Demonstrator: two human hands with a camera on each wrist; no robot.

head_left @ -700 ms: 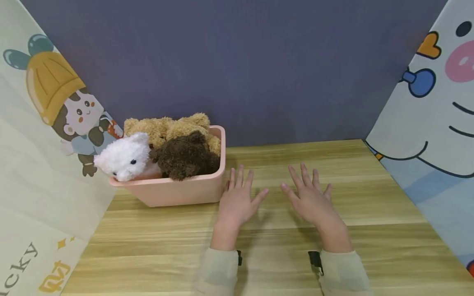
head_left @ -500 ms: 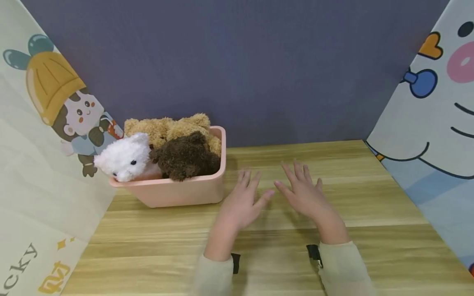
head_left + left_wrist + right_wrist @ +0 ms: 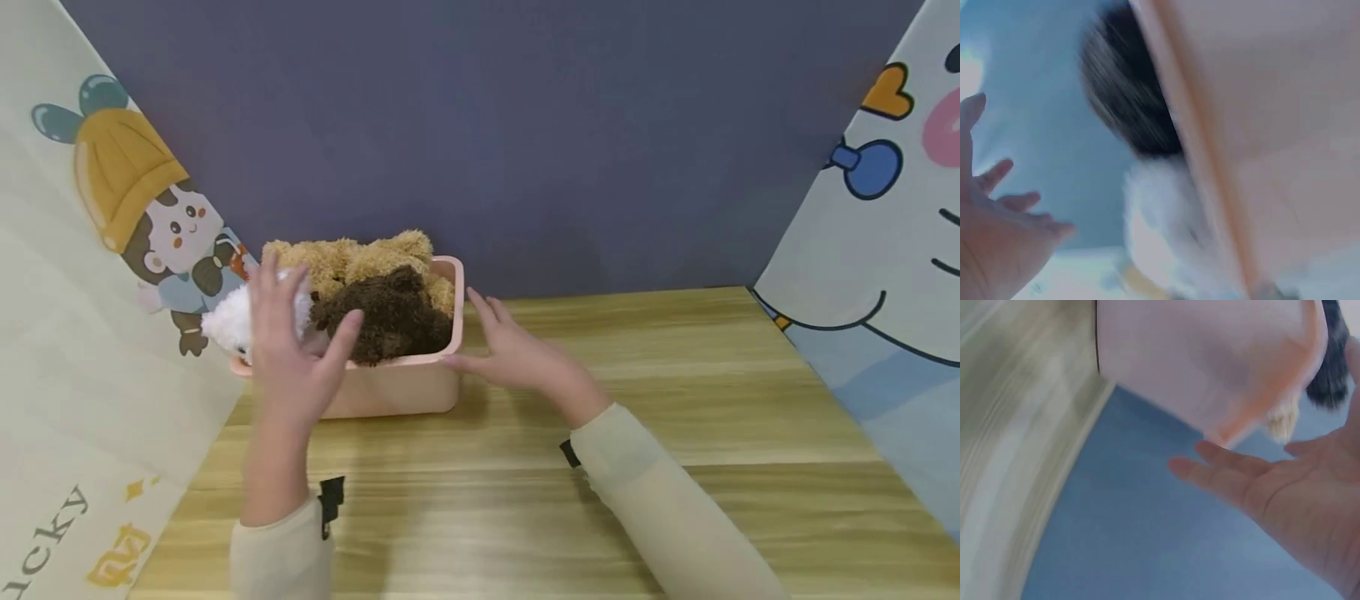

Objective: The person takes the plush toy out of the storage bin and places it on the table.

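L fingers (image 3: 279, 293) over white plush (image 3: 225, 321) | R fingers (image 3: 480, 310) beside bin (image 3: 397, 387)

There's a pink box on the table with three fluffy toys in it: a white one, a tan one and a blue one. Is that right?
Not quite. The pink box on the table does hold three fluffy toys, but none is blue. Beside the white one and the tan one sits a dark brown one. The head view shows it.

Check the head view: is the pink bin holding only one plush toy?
No: the pink bin holds three, a white plush, a dark brown plush and a tan plush behind them.
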